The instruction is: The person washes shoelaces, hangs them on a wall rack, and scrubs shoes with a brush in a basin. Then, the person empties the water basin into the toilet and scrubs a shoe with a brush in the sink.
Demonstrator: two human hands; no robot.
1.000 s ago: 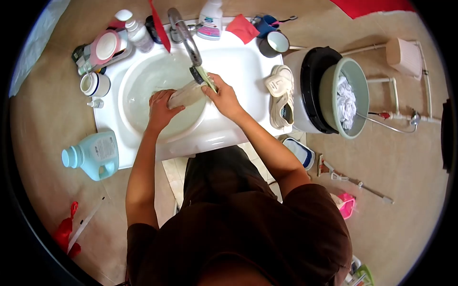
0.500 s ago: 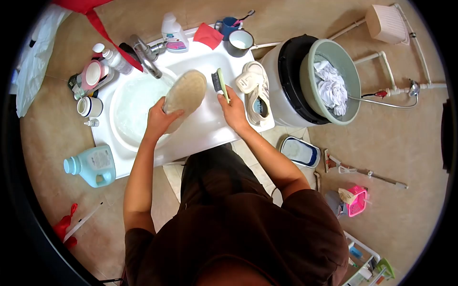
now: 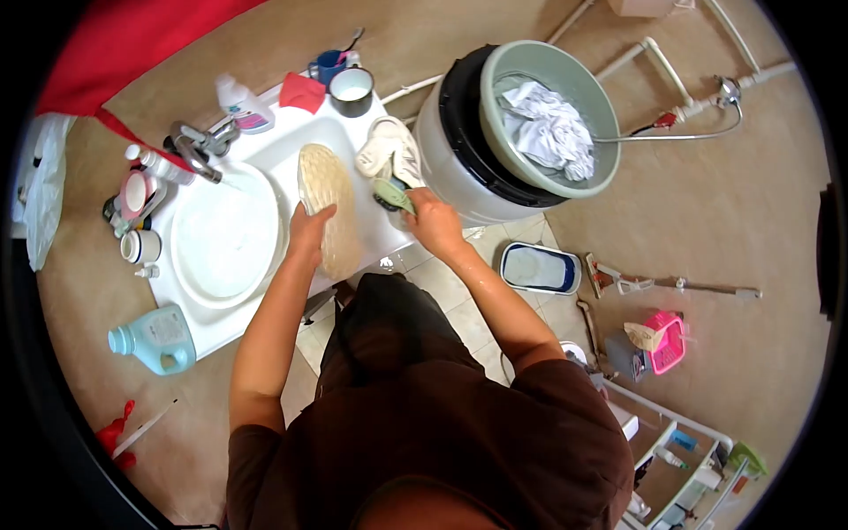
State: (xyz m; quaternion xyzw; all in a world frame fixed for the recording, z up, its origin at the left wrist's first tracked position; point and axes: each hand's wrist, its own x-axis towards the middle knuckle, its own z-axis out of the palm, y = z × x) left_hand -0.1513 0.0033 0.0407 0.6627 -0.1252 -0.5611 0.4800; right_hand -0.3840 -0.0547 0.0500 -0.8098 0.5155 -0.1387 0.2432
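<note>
My left hand (image 3: pixel 308 235) is closed around the edge of a pale shoe (image 3: pixel 325 185), its sole turned up toward me, over the right part of the sink. In my right hand (image 3: pixel 436 223) is a green-handled scrub brush (image 3: pixel 394 193), dark bristles facing down. The brush overlaps the heel end of a second cream shoe (image 3: pixel 389 146), which lies on the sink's right ledge. Left of the held shoe, a round white basin (image 3: pixel 179 256) of cloudy water sits in the sink under the faucet (image 3: pixel 196 157).
A grey-green tub (image 3: pixel 609 168) with white cloth rests on a large lidded barrel (image 3: pixel 437 163) at right. Bottles, a red cloth (image 3: pixel 302 92) and an enamel mug (image 3: pixel 352 92) line the sink's back edge. A blue detergent jug (image 3: pixel 159 340) stands front left.
My right hand has swung the brush toward the second shoe, tilting its bristles down. The held shoe's sole is turned more lengthwise. The whole view has shifted and rotated.
</note>
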